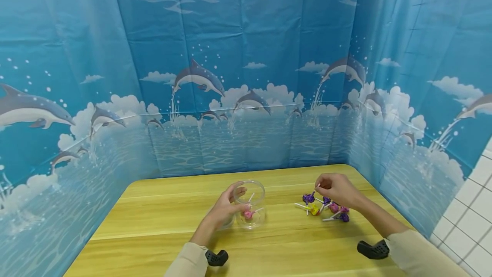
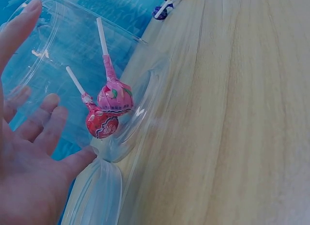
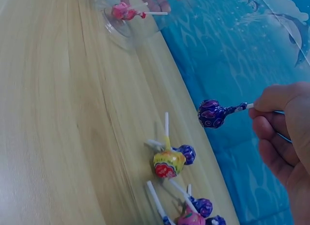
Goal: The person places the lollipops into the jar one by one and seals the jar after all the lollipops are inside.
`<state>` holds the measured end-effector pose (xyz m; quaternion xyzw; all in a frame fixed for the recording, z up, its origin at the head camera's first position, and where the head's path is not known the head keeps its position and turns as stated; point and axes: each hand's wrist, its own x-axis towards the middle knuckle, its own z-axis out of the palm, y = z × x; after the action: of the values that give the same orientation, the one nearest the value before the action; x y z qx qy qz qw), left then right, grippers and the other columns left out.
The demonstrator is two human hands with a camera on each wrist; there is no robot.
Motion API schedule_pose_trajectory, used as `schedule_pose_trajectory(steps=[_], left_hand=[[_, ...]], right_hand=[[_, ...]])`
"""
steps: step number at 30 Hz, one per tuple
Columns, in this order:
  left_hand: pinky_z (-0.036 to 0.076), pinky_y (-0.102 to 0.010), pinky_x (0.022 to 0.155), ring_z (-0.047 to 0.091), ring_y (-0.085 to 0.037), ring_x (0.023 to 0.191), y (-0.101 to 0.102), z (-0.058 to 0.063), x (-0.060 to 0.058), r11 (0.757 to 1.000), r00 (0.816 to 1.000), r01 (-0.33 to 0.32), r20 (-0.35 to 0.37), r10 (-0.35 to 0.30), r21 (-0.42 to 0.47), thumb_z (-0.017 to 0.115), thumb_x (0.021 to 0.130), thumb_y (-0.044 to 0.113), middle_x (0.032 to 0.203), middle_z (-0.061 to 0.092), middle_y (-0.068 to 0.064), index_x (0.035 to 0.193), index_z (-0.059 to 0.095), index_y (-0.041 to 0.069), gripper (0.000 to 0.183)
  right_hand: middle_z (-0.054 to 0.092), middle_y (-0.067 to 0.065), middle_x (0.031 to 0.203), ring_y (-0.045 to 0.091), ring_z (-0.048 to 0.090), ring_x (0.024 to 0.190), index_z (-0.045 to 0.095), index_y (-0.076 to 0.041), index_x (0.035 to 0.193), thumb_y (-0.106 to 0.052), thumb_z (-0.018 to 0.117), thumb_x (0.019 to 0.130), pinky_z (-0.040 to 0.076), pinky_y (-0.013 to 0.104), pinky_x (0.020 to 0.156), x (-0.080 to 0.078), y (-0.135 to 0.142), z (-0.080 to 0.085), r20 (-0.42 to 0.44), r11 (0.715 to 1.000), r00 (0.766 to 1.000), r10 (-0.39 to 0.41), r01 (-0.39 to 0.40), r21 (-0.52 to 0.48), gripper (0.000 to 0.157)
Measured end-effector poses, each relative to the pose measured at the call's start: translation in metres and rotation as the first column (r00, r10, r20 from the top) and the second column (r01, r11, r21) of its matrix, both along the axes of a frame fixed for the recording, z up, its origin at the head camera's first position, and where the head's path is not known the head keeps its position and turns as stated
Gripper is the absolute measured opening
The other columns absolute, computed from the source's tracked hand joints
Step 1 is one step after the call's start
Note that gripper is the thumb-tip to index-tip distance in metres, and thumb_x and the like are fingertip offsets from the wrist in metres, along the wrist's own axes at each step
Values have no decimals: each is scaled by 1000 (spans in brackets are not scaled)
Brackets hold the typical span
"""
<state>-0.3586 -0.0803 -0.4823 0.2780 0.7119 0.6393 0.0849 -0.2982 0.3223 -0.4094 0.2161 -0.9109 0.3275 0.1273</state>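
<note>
A clear jar (image 1: 250,221) stands on the table with two lollipops inside, one pink (image 2: 115,96) and one red (image 2: 101,124). My left hand (image 1: 226,206) holds the jar from its left side, thumb and fingers spread around the wall. Pinched by its white stick, a purple lollipop (image 3: 211,113) hangs from the thumb and fingertips of my right hand (image 1: 338,188), head pointing away from the palm. Below that hand lies a loose group of lollipops, among them a yellow one (image 3: 168,163), a pink one (image 3: 191,217) and several purple ones.
Beside the jar, under my left hand, sits a clear round plastic piece (image 2: 99,196) like a lid. The wooden table (image 1: 153,213) ends at a blue dolphin-print curtain (image 1: 246,140) behind and to the right. White tiles (image 1: 469,208) show at the far right.
</note>
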Motion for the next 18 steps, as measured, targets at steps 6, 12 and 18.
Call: schedule_pose_trajectory(steps=[6,12,18], left_hand=[[32,-59,114,39,-38,145,1,0,0,1000,1000,-1,-1,1,5,81,92,17,154,47,-18,160,37,13,81],[33,-58,113,39,-37,145,2,-1,-1,1000,1000,-3,2,3,1,82,92,18,153,49,-15,160,38,15,81],[37,-57,111,40,-38,144,0,-1,-2,1000,1000,2,-4,-2,3,82,92,19,153,49,-16,159,38,15,81]], right_hand=[[71,-5,89,15,70,81,69,-9,95,-9,70,99,56,31,69,-4,-11,5,33,1000,999,16,-16,-21,4],[71,-2,91,15,70,84,68,-7,96,-9,68,100,56,32,71,-7,-27,14,33,997,998,52,-50,-57,5],[70,-1,95,16,70,88,68,-7,98,-10,68,101,57,34,74,-13,-47,21,11,994,996,91,-90,-64,5]])
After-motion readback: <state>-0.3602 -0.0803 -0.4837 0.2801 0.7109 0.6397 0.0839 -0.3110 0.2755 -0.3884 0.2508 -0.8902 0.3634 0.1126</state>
